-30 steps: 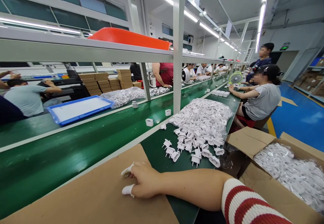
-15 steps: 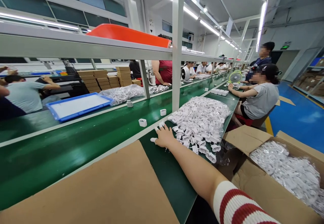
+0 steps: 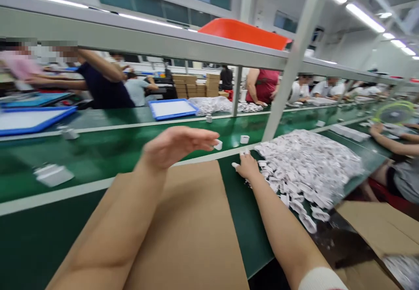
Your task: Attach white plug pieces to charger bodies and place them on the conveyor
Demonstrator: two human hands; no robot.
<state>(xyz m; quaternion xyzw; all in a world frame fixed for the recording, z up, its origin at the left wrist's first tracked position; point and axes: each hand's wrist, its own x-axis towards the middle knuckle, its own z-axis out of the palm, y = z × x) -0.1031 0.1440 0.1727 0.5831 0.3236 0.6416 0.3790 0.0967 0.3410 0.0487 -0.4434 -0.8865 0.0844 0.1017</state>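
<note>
My left hand (image 3: 180,146) hangs above the cardboard sheet (image 3: 193,220), fingers stretched out, with nothing seen in it. Just past its fingertips a small white plastic housing (image 3: 218,144) sits on the green conveyor. My right hand (image 3: 248,166) rests on the green bench, thumb and fingers apart and white covers on the tips. Beside it, on the right, spreads a heap of white plastic housings (image 3: 294,185), partly under clear plastic wrap. Another white housing (image 3: 244,139) stands on the conveyor beyond my right fingertips.
White pieces (image 3: 54,174) lie on the conveyor (image 3: 108,154) at left. A metal post (image 3: 291,63) rises behind the heap, under a shelf with an orange tray (image 3: 242,33). Blue-rimmed trays (image 3: 173,108) stand across. An open carton (image 3: 379,229) is at right; several co-workers sit around.
My view has swung left. My left hand and forearm have come into view over the cardboard. My right hand stays by the heap at the conveyor's edge.
</note>
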